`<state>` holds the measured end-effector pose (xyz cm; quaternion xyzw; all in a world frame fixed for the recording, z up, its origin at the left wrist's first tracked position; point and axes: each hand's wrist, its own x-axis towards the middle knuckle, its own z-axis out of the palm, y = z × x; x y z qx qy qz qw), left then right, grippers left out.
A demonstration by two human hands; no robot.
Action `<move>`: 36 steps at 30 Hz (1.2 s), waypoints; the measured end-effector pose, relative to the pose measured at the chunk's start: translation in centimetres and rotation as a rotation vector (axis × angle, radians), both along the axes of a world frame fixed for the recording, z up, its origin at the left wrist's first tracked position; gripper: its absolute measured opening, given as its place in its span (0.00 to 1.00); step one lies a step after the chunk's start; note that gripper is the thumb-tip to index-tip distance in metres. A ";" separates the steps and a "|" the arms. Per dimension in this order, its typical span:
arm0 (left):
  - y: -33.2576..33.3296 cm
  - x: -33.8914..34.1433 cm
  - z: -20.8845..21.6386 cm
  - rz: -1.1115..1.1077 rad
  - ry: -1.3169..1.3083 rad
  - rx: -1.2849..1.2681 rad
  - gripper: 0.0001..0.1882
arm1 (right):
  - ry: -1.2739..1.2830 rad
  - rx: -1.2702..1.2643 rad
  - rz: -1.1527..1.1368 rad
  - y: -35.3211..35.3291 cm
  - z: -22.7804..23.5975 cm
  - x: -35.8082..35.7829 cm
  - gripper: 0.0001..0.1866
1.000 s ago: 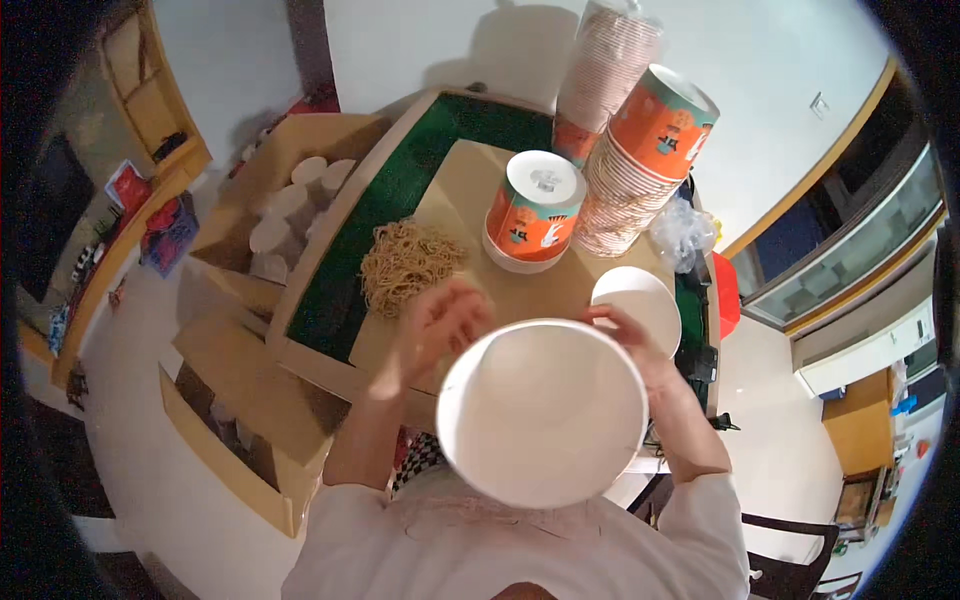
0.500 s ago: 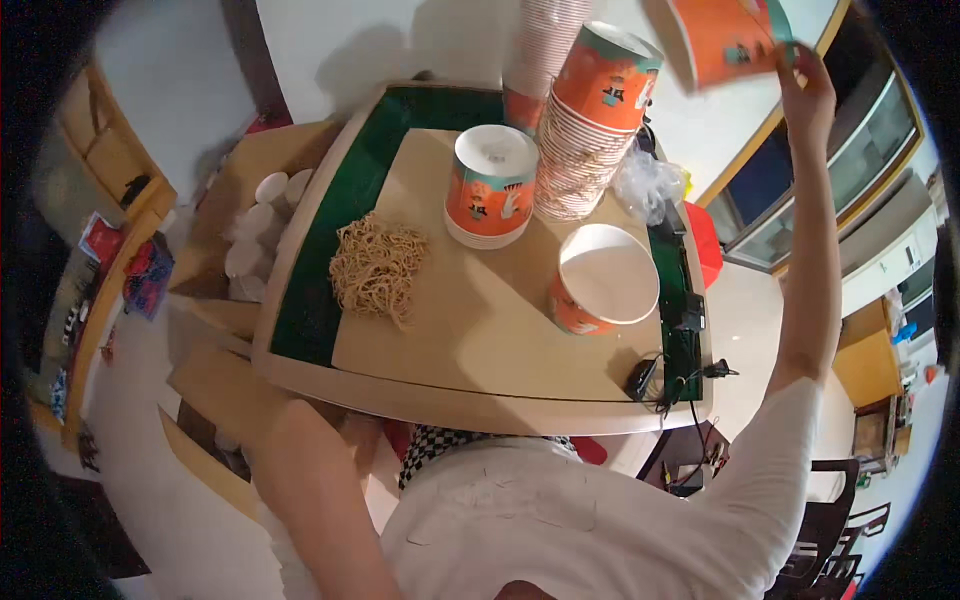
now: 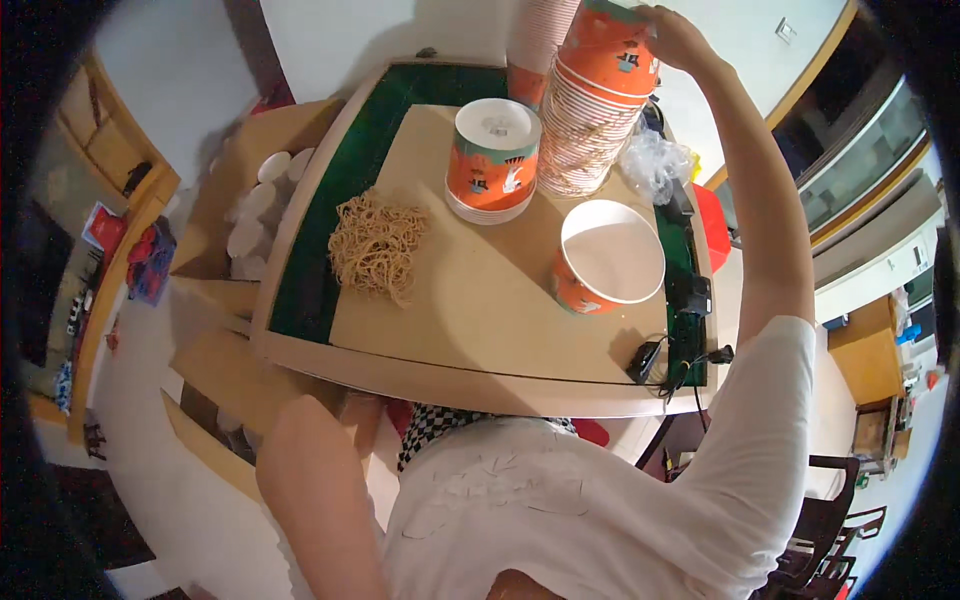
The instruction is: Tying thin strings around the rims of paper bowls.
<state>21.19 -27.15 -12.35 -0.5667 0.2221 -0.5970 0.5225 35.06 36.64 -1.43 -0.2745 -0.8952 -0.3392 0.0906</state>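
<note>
My right hand (image 3: 676,38) is closed on the rim of an orange and green paper bucket (image 3: 606,62), held upside down on top of a tall stack of nested paper buckets (image 3: 585,130). The stack stands at the back of the table. Left of it, a short upside-down stack of the same paper buckets (image 3: 493,165) rests on the brown board. One paper bucket (image 3: 612,255) sits mouth up in front, to the right. Of my left side only the bent arm (image 3: 315,495) shows at the lower left; its hand is out of view.
A tangle of tan rubber bands (image 3: 378,248) lies on the board's left side. Another tall cup stack (image 3: 530,60) stands behind. A clear plastic bag (image 3: 658,168) and black adapters with cables (image 3: 648,360) line the right edge. Left of the table is an open carton (image 3: 225,220) holding white cups.
My right hand has brought the paper bucket leftward from the upper right onto the top of the tall stack. My view has shifted slightly.
</note>
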 end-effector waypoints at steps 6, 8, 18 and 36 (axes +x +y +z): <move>3.0 -1.0 2.8 0.127 -0.007 -0.146 0.14 | 0.510 0.203 0.212 -5.7 -3.6 3.2 0.22; 4.1 -1.9 3.2 -0.035 0.088 0.038 0.17 | 0.555 -0.247 0.196 -12.3 -6.9 1.4 0.23; 7.1 -8.2 -7.2 0.234 -0.503 -0.086 0.13 | 0.359 -0.634 -0.163 -28.8 -21.3 3.9 0.07; 29.8 -16.4 -19.3 0.993 -0.807 -1.852 0.03 | 0.857 -0.862 0.150 -33.9 -18.6 -0.5 0.12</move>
